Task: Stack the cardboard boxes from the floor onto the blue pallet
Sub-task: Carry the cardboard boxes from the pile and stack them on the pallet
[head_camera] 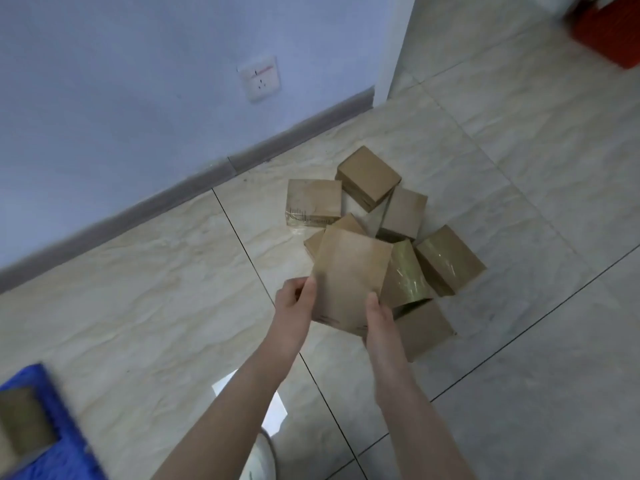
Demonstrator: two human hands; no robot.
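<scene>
A brown cardboard box [349,275] is held above the floor between my two hands. My left hand [294,303] grips its left edge and my right hand [381,323] grips its lower right corner. Behind and beside it several more cardboard boxes lie in a loose heap on the tiles, among them one near the wall [313,202], one at the back [369,176] and a taped one at the right [450,259]. The blue pallet [65,431] shows at the bottom left corner, with a cardboard box [24,420] on it.
A pale wall with a white socket [259,77] and a grey skirting board [194,181] runs along the left. A red crate [609,29] sits at the top right. My white shoe [259,459] is at the bottom edge on the tiled floor.
</scene>
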